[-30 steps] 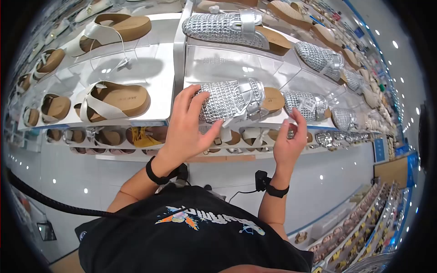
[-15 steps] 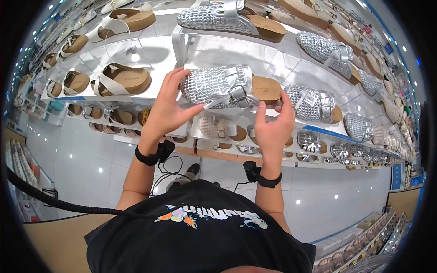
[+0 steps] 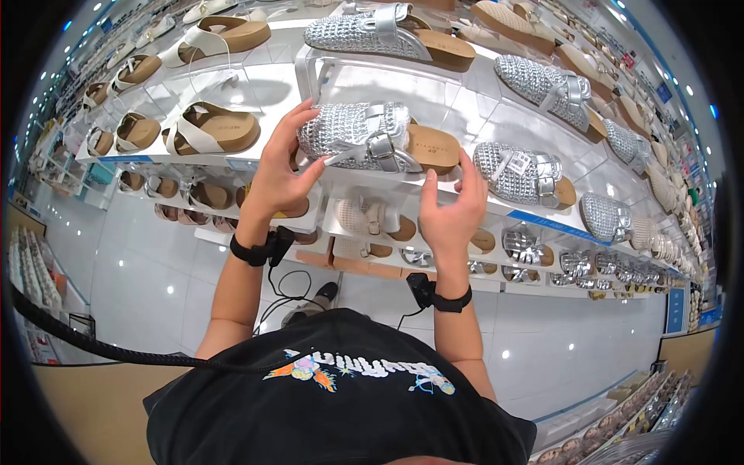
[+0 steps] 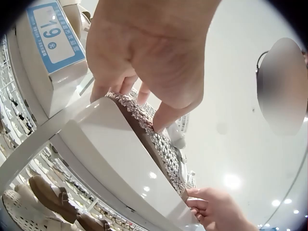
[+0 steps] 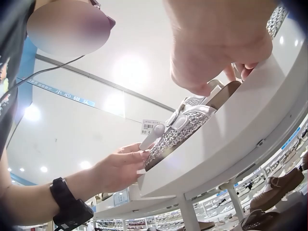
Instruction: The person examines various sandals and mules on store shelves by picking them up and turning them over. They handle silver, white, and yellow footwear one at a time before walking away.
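Note:
A silver woven slip-on shoe with a buckled strap and tan footbed lies on the white shelf, toe to the left. My left hand grips the toe end, thumb on the near side and fingers over the far side. At the heel, my right hand holds the footbed's end between thumb and fingers. A white tag and a pale plastic piece hang at the shoe's near side. Both wrist views show the sole at the shelf surface.
Another silver woven shoe with a tag stands just right of my right hand. White cross-strap sandals sit to the left. A similar silver shoe rests on a raised clear stand behind. Lower shelves hold more shoes.
My right hand has come left from beside the neighbouring shoe onto the heel. My left hand stays at the toe. The head view has shifted, and the shoe is angled slightly differently.

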A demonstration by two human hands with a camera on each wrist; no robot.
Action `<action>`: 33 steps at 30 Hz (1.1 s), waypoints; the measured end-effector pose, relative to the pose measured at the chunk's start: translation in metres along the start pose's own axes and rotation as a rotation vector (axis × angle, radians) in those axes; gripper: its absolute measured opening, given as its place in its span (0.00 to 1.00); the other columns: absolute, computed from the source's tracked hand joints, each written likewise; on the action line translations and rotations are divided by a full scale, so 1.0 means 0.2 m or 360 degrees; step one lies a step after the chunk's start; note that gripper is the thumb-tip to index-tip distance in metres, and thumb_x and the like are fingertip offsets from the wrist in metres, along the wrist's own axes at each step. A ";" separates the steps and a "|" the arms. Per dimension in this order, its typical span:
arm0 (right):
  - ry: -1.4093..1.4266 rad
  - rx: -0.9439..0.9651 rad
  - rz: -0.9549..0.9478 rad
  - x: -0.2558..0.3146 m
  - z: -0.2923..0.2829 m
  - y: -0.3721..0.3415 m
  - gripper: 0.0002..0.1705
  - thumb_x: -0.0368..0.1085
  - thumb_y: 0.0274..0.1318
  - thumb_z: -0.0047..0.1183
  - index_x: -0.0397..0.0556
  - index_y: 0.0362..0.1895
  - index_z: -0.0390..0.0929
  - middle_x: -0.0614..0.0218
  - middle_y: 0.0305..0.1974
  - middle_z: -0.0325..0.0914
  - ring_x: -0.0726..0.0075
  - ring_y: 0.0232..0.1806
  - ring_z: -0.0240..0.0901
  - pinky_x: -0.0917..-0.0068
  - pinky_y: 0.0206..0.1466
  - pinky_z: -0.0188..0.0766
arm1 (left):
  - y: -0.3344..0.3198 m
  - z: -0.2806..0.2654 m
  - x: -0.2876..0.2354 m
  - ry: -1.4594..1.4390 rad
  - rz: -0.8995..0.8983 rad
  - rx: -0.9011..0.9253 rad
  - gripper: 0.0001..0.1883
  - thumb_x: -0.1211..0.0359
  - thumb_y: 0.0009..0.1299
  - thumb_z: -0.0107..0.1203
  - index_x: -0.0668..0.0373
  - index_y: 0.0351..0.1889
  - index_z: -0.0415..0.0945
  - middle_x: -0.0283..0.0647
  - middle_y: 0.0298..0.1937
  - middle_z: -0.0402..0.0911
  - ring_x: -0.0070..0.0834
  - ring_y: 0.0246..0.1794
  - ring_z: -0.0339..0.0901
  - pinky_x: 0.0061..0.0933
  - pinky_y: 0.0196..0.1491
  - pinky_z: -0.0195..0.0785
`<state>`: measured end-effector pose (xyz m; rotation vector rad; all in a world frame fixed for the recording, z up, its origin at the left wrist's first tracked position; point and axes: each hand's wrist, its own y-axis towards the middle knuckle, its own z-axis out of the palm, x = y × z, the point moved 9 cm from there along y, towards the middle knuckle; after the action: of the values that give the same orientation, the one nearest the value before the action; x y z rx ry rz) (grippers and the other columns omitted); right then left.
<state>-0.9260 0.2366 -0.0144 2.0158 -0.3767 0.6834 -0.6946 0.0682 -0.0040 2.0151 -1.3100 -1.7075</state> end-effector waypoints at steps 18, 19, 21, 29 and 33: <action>-0.0331 -0.0162 -0.0200 0.00 0.03 -0.05 0.34 0.31 0.53 0.62 0.35 0.66 0.74 0.54 0.49 0.82 0.50 0.46 0.72 0.58 0.50 0.71 | -0.07 0.00 0.09 0.0128 -0.0138 -0.0243 0.36 0.73 0.64 0.63 0.67 0.72 0.65 0.61 0.75 0.66 0.47 0.74 0.69 0.40 0.73 0.65; -0.0326 -0.0164 -0.0214 0.01 0.03 -0.04 0.35 0.31 0.52 0.62 0.35 0.66 0.74 0.55 0.49 0.82 0.52 0.43 0.72 0.59 0.47 0.71 | -0.09 -0.01 0.13 0.0074 -0.0259 -0.0342 0.36 0.74 0.66 0.63 0.68 0.73 0.63 0.60 0.73 0.67 0.44 0.73 0.70 0.39 0.73 0.65; -0.0356 -0.0187 -0.0213 0.02 0.02 -0.04 0.35 0.31 0.51 0.63 0.36 0.66 0.75 0.56 0.49 0.82 0.53 0.41 0.71 0.60 0.44 0.70 | -0.08 0.02 0.13 -0.0128 -0.0237 -0.0217 0.36 0.76 0.69 0.63 0.71 0.74 0.60 0.59 0.70 0.70 0.41 0.72 0.71 0.39 0.76 0.62; -0.0286 -0.0231 -0.0208 -0.01 0.00 -0.04 0.37 0.32 0.48 0.67 0.41 0.66 0.77 0.60 0.45 0.84 0.61 0.36 0.70 0.68 0.37 0.68 | -0.09 0.04 0.18 -0.0436 -0.0244 -0.0038 0.44 0.81 0.69 0.57 0.73 0.81 0.45 0.59 0.79 0.56 0.44 0.81 0.58 0.40 0.81 0.48; -0.0327 -0.0229 -0.0174 0.00 -0.01 -0.05 0.36 0.33 0.48 0.69 0.39 0.65 0.78 0.60 0.45 0.84 0.60 0.37 0.71 0.68 0.38 0.70 | -0.10 0.04 0.17 -0.0557 -0.0229 0.0050 0.46 0.79 0.69 0.57 0.71 0.82 0.43 0.57 0.82 0.50 0.45 0.84 0.51 0.42 0.83 0.42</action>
<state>-0.9217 0.2422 -0.0206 1.9582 -0.4202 0.3718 -0.6946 0.0589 -0.0434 1.9297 -1.3218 -2.1983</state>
